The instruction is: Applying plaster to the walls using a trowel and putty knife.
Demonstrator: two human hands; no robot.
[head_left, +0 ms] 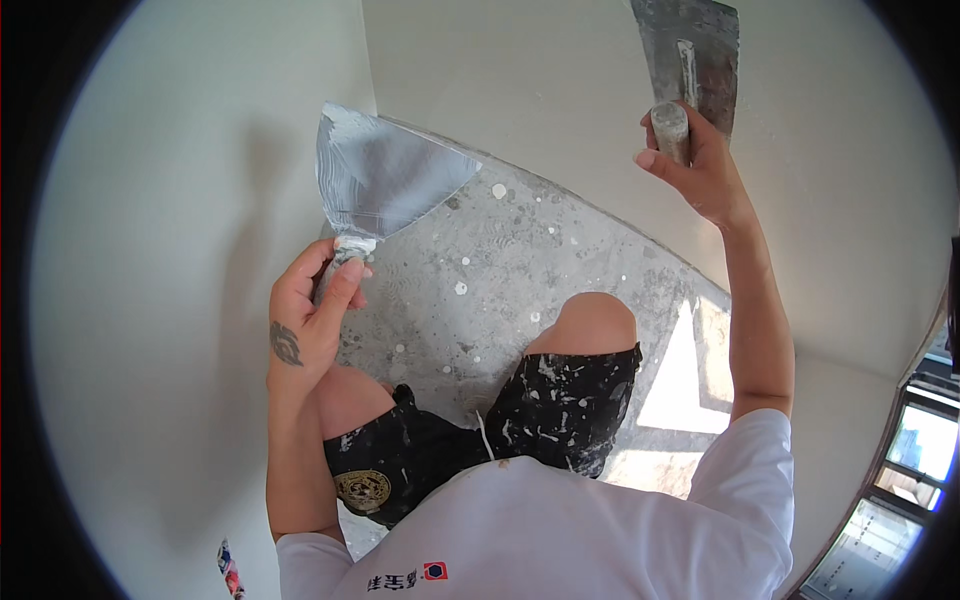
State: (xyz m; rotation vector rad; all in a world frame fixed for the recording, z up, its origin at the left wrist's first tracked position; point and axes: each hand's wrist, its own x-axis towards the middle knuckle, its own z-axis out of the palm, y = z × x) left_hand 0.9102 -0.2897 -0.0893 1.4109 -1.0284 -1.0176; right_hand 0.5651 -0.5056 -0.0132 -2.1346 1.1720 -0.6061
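Observation:
My left hand (318, 300) is closed round the handle of a wide putty knife (390, 175). Its fan-shaped metal blade points up and away from me, smeared with white putty, mostly along the left edge. Farther off at the upper right, my right hand (705, 165) grips the pale round handle of a steel plastering trowel (695, 50). The trowel's flat blade lies along or very near the far wall (530, 70); whether it touches, I cannot tell. Some of my right fingers are hidden behind the handle.
A pale wall (150, 250) rises close on my left and meets the far wall in a corner. The grey concrete floor (440, 290) is spotted with white drips. Sunlight falls in a bright patch (685, 380) by my right knee. A window (895, 470) shows at the far right.

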